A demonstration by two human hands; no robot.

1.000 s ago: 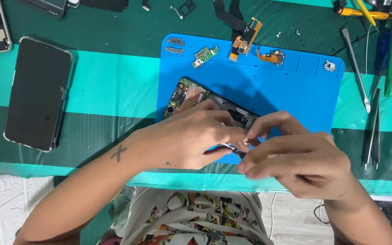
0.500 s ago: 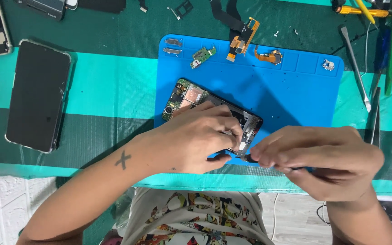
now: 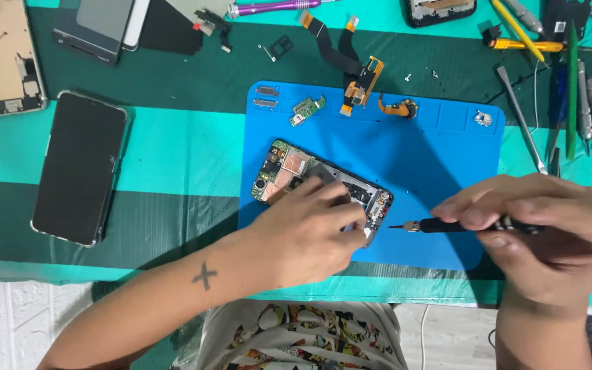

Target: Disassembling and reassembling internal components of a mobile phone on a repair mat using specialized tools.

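An opened phone (image 3: pixel 289 171) with its circuit board bare lies slantwise on a blue work mat (image 3: pixel 433 157). My left hand (image 3: pixel 306 236) rests on the phone's lower half and holds it down. My right hand (image 3: pixel 549 236) grips a thin black screwdriver (image 3: pixel 447 225) lying level, its tip pointing left and just short of the phone's lower right corner.
On the mat's far edge lie small metal parts, a green board (image 3: pixel 307 109), flex cables (image 3: pixel 358 79) and an orange part (image 3: pixel 399 107). A black phone screen (image 3: pixel 77 168) lies at left, a gold phone frame (image 3: pixel 1 58) beyond it. Tweezers and several tools (image 3: pixel 570 89) lie at right.
My right hand has drawn away to the right from the phone, with the screwdriver now held level. My left hand stays on the phone. The view has shifted lower.
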